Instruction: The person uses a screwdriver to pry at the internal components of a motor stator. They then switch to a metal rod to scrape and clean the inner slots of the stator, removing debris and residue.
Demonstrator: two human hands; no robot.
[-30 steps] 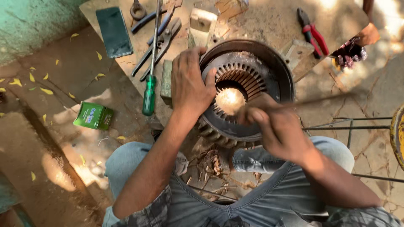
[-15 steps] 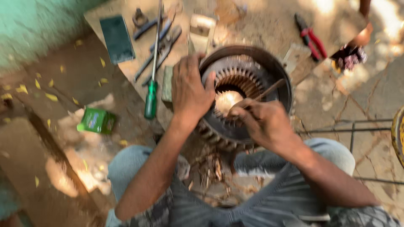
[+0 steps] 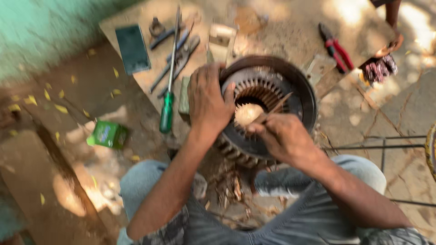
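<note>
The motor stator, a round slotted iron ring in a dark housing, sits at the near edge of the wooden board that serves as the surface, directly in front of the seated person's knees. The left hand lies flat over the stator's left rim, fingers spread and pressing down, closed on nothing. The right hand is clamped around a thin stick, whose tip points into the inner slots. Likely hazards: the thin stick may snap if levered hard against the slot teeth, and the right hand's knuckles could then strike the toothed bore; the stator overhangs the near edge and may tip toward the lap if the left hand's pressure eases. A green-handled screwdriver lies just beside the left wrist, within its sweep. Farther back on the surface lie a dark flat phone, a cluster of hand tools and, toward the far right corner, red-handled pliers. A small green box rests on the ground to the left. Copper wire scraps litter the ground between the knees.
</note>
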